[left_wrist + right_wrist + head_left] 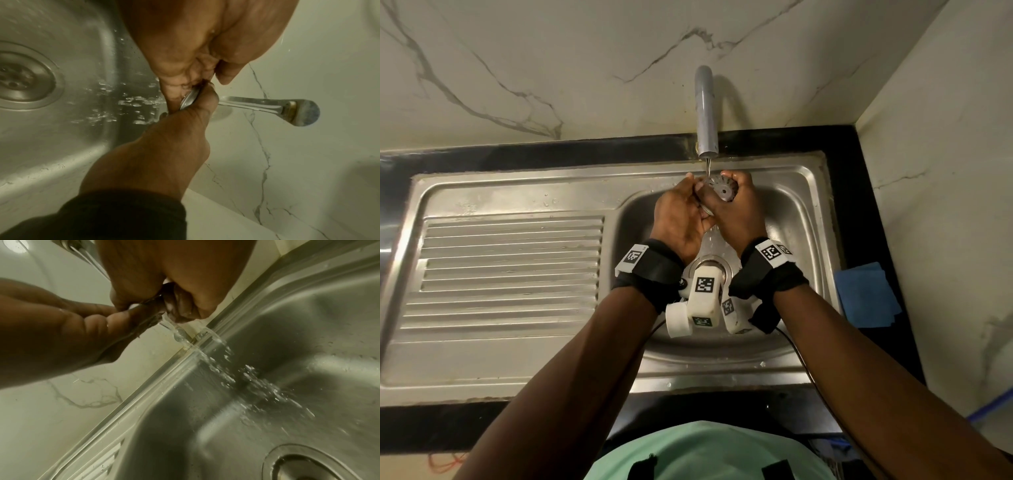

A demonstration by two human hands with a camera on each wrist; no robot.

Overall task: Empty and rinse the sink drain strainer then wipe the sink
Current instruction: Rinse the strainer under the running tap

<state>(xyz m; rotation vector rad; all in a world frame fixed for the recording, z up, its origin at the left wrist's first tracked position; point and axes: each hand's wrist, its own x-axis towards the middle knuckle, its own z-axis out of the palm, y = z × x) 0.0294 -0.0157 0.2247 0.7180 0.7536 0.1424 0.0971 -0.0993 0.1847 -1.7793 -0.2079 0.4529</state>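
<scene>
Both hands hold the round metal drain strainer (722, 187) under the running faucet (706, 113), above the back of the sink basin (791, 212). My right hand (739, 205) curls round its right side. My left hand (681, 209) pinches the left rim; the left wrist view shows that rim (190, 99) between the left thumb (185, 123) and fingers. Water runs off the hands (180, 334) into the basin. The open drain (20, 81) sits below, partly hidden by the wrist cameras in the head view. Most of the strainer is covered by fingers.
A folded blue cloth (866, 294) lies on the black counter right of the sink. A ribbed steel draining board (510, 270) spreads out to the left. A marble wall (551, 68) stands behind the faucet and another wall closes the right side.
</scene>
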